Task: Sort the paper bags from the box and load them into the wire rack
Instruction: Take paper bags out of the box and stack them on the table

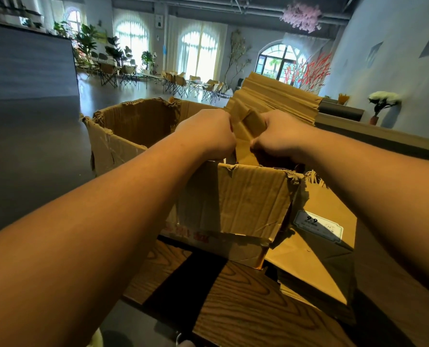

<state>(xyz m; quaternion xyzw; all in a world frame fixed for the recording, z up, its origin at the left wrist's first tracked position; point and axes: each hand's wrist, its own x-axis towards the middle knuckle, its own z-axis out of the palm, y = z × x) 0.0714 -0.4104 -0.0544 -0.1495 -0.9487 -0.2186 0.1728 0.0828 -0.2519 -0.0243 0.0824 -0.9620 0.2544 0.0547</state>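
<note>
A thick stack of flat brown paper bags [273, 101] rises above the torn cardboard box [233, 196], between both hands. The left hand [206, 132] and right hand [278, 137] have curled fingers gripping its lower folded end. The box has ragged corrugated edges and stands on a wood-grain surface [246, 309], beside more flat bags [318, 259] with a printed label

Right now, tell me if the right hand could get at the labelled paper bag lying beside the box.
Probably yes, once freed. The right hand and left hand both grip a stack of paper bags over the box. The labelled bag lies uncovered on the table, below the right forearm.
</note>
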